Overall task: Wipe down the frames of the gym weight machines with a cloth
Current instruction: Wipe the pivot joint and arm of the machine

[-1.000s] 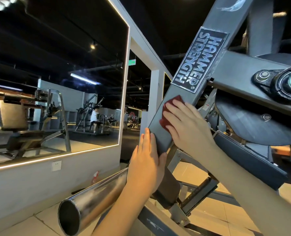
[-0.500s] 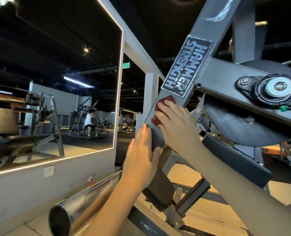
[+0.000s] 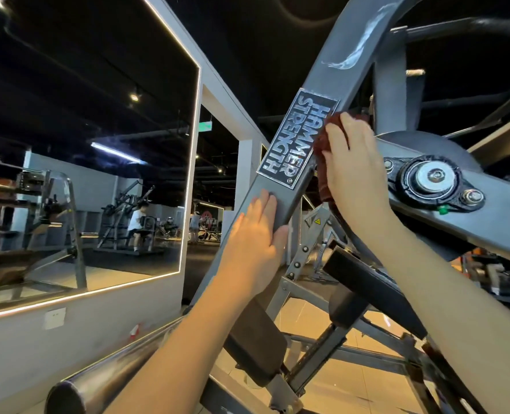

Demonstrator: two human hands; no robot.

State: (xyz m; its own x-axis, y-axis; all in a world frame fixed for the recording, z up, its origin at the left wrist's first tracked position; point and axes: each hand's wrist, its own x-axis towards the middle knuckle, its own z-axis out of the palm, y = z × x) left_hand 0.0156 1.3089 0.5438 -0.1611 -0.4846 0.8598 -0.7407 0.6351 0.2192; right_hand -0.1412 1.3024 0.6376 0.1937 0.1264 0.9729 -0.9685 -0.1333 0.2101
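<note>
Right grip (image 3: 356, 171), fingers flat, on nubby maroon cloth (image 3: 322, 144) beside embossed nameplate (image 3: 296, 138); left grip (image 3: 253, 243) open-palmed below, on matte frame (image 3: 334, 76).

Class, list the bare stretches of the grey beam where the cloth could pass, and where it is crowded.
Free: the grey beam between the nameplate and the white smear; a short strip between nameplate and left hand. Crowded: right of the nameplate, where right hand, cloth and pivot bearing meet.

On my left I see a light-edged wall mirror (image 3: 83, 174) reflecting a seated person (image 3: 137, 218), a white socket (image 3: 55, 318) beneath, and a green sign (image 3: 205, 126) beyond.
</note>
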